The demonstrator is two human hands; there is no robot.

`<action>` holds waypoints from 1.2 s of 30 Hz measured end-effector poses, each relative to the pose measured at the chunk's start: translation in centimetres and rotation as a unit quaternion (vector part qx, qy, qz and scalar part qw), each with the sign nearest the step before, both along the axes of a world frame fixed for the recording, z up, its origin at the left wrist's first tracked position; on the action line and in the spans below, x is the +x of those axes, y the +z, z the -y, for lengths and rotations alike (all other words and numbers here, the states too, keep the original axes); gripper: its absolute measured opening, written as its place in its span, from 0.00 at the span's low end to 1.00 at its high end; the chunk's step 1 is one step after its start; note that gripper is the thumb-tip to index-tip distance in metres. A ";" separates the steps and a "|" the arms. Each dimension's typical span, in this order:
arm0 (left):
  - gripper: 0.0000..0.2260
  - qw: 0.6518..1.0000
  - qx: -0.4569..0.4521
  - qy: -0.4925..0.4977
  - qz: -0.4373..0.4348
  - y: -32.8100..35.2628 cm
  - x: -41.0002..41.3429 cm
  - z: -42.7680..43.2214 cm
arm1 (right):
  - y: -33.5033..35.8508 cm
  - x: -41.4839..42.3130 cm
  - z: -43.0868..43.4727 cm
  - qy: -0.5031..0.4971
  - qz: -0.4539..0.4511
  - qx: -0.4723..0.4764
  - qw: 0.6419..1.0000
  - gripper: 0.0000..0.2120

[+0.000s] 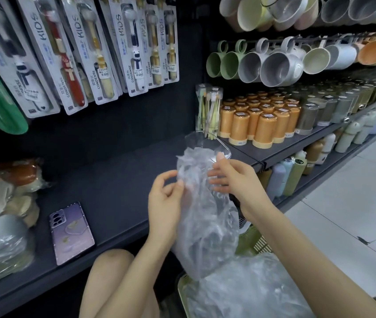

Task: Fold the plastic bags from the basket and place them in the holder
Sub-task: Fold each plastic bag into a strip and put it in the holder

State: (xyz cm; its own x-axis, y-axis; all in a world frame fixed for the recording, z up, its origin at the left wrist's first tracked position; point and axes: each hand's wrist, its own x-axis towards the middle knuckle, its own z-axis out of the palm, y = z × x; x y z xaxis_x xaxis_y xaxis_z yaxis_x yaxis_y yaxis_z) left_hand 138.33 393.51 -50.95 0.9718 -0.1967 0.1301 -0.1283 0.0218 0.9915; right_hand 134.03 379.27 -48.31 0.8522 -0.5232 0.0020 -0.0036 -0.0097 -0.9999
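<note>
As the plastic bag [205,226] is flimsy and slick, our left hand [164,203] and right hand [233,177] pinch its top edge.

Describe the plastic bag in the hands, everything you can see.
The plastic bag is clear, thin and heavily crinkled. It is not yet folded and hangs roughly upright. The left hand pinches its upper left edge; the right hand grips its upper right. Its top overlaps the clear holder behind it; whether they touch cannot be told. Its lower end reaches the pile of bags in the green basket.
</note>
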 end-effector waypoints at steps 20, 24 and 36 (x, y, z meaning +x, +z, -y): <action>0.08 0.979 -0.083 0.123 -0.136 1.3 6.5 -5.8 | -4.5 0.3 -2.9 0.101 0.025 -0.251 0.962 0.15; 0.12 0.980 0.002 0.122 -0.154 1.0 9.0 -7.1 | -2.9 0.4 -1.8 0.089 0.038 -0.233 0.968 0.14; 0.30 0.860 0.391 -0.214 0.250 5.4 4.1 -3.8 | 2.6 1.3 -2.8 0.168 0.050 -0.137 0.975 0.11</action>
State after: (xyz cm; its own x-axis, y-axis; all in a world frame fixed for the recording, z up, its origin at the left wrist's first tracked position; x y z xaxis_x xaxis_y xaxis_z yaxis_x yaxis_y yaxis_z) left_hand 142.42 397.31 -45.59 0.6507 -0.7388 0.1754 -0.6881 -0.4760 0.5477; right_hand 135.35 382.06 -45.66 0.9638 -0.1827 0.1939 0.1429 -0.2598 -0.9550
